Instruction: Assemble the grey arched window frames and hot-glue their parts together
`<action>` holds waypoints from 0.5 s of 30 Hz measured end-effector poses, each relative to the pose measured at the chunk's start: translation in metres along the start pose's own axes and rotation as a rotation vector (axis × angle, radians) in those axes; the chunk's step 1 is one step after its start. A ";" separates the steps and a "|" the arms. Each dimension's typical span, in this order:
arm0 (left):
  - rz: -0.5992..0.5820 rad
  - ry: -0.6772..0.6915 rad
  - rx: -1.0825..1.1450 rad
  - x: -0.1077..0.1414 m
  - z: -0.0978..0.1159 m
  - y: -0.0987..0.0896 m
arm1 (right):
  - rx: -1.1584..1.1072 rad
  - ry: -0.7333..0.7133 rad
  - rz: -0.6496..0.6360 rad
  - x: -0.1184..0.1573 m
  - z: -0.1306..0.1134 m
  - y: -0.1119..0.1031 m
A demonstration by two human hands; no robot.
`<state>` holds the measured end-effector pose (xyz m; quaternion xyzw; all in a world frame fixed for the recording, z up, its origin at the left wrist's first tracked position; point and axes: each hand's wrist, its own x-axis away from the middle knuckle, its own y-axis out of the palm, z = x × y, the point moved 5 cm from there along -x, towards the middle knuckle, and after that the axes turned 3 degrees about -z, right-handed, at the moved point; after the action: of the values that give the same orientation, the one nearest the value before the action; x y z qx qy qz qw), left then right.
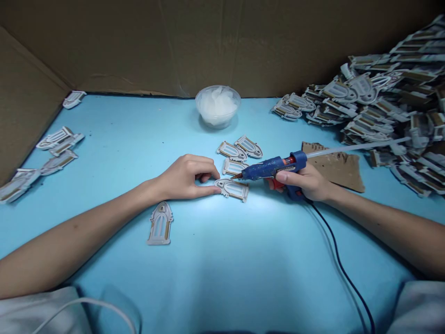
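Note:
My left hand [191,178] pinches the rounded end of a small arched window-shaped piece [236,189], which lies on the blue table. A blue glue gun [266,169] is in my right hand [308,182], its nozzle pointing left, at the upper edge of that piece. A clear glue stick [354,147] sticks out of the gun's rear. Several similar pieces [231,150] lie just beyond the held one. Another arched piece [160,223] rests alone below my left wrist.
A clear bowl [218,106] of white translucent material stands at the back. Cardboard walls [139,46] enclose the table [208,260]. A large pile of pieces [375,106] fills the right, near a cardboard scrap [337,169]. More pieces [57,162] lie left. The gun's black cable [335,250] runs down.

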<state>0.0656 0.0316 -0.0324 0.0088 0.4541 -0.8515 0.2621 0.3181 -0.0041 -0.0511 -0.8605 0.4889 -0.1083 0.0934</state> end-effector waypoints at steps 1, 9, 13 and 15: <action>-0.002 -0.002 -0.002 0.000 0.000 0.000 | -0.033 0.000 -0.006 -0.001 -0.003 -0.001; -0.009 -0.004 -0.008 -0.001 0.000 0.001 | 0.050 0.061 -0.055 -0.001 0.000 0.003; -0.007 -0.002 -0.006 0.000 0.000 0.001 | 0.151 0.122 -0.103 0.001 0.004 0.010; -0.006 -0.003 -0.006 0.000 0.000 0.000 | 0.198 0.096 -0.096 0.001 0.001 0.011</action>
<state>0.0663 0.0315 -0.0326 0.0056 0.4563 -0.8509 0.2601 0.3099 -0.0107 -0.0551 -0.8633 0.4379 -0.2015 0.1494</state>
